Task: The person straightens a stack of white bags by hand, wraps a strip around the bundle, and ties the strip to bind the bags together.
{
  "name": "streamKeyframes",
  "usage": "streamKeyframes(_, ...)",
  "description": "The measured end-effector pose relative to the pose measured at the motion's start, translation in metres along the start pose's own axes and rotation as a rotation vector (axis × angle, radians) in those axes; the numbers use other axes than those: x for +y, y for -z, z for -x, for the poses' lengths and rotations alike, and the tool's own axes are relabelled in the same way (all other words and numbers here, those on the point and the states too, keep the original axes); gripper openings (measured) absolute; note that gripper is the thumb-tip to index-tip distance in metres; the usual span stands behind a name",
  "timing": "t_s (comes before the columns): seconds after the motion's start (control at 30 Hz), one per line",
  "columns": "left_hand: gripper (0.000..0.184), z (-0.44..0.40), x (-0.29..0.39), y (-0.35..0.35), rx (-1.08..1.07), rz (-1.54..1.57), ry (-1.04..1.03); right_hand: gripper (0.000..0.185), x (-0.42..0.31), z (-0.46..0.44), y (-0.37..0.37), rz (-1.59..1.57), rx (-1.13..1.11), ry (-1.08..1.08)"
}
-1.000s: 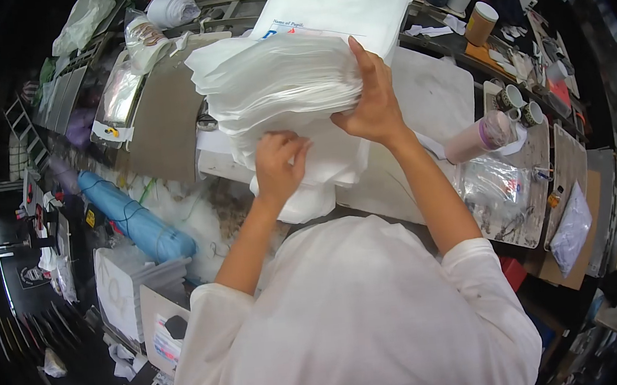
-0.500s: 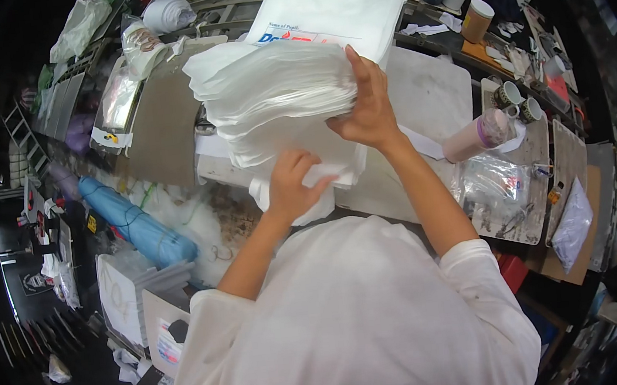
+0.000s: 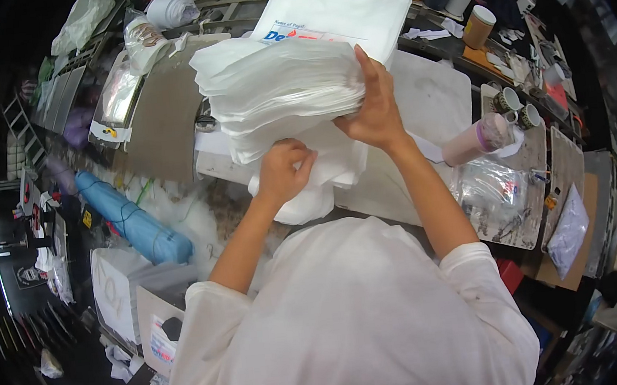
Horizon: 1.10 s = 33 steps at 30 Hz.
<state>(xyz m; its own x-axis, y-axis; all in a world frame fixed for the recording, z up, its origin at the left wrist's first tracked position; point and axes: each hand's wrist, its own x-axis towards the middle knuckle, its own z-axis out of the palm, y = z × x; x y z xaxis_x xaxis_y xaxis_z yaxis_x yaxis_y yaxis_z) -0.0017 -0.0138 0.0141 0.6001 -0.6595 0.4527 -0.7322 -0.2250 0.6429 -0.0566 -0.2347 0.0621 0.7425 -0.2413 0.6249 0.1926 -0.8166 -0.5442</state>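
A thick stack of thin white sheets [image 3: 283, 83], fabric or plastic, is raised and bent over in front of me. My right hand [image 3: 376, 104] grips its right edge, thumb at the front and fingers behind. My left hand [image 3: 288, 171] is closed at the stack's lower edge, fingertips drawn to the thumb; whatever is between them is hidden. More white sheets [image 3: 313, 201] hang below, beside the left wrist. Behind the raised stack lies a flat pile of white printed sheets [image 3: 350, 10] with blue and red lettering, partly covered.
To the right stand a pink tumbler [image 3: 474, 139], patterned mugs [image 3: 507, 99] and a clear plastic packet [image 3: 490, 186]. Paint tubs [image 3: 480, 25] line the back right. On the left are a grey board [image 3: 161, 125] and a blue wrapped roll [image 3: 132, 217].
My left hand has closed, its thumb drawn in towards the fingers. The raised stack and my right hand have shifted slightly right in view.
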Motion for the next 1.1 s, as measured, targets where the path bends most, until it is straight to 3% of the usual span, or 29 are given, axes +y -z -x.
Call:
streamKeyframes(0.03, 0.006, -0.006, 0.002, 0.001, -0.002, 0.002, -0.004, 0.125, 0.000, 0.001, 0.000, -0.010, -0.001, 0.006)
streamKeyframes(0.1, 0.006, -0.022, 0.003, 0.000, 0.271, -0.175, -0.153, 0.127, 0.000, 0.002, 0.002, -0.019, -0.001, 0.012)
streamKeyframes(0.2, 0.008, -0.040, 0.005, -0.011, 0.393, -0.216, -0.183, 0.129, 0.000, 0.007, 0.007, -0.093, -0.032, 0.003)
streamKeyframes(0.43, 0.020, -0.010, 0.020, -0.010, 0.323, -0.169, -0.103, 0.127, 0.004, 0.002, -0.001, -0.022, 0.018, 0.027)
streamKeyframes(0.5, 0.025, 0.012, 0.026, -0.004, 0.112, -0.095, -0.083, 0.126, 0.000, 0.000, -0.002, -0.004, 0.007, 0.016)
streamKeyframes(0.6, 0.028, 0.040, 0.015, -0.006, 0.049, -0.118, 0.032, 0.126, -0.001, -0.001, -0.002, -0.024, 0.038, 0.010)
streamKeyframes(0.83, 0.020, 0.044, -0.006, -0.006, 0.030, -0.011, 0.036, 0.125, -0.002, 0.000, -0.006, -0.025, 0.031, 0.031)
streamKeyframes(0.93, 0.013, 0.022, 0.002, 0.003, 0.105, -0.063, 0.014, 0.124, -0.001, 0.005, -0.006, -0.016, 0.020, 0.042)
streamKeyframes(1.0, 0.012, -0.009, 0.007, 0.014, 0.266, -0.215, -0.252, 0.124, -0.002, 0.009, -0.003, -0.019, 0.011, 0.053)
streamKeyframes(1.1, 0.014, -0.052, 0.015, 0.024, 0.327, -0.270, -0.363, 0.123, -0.005, 0.016, 0.001, -0.055, -0.035, 0.109)
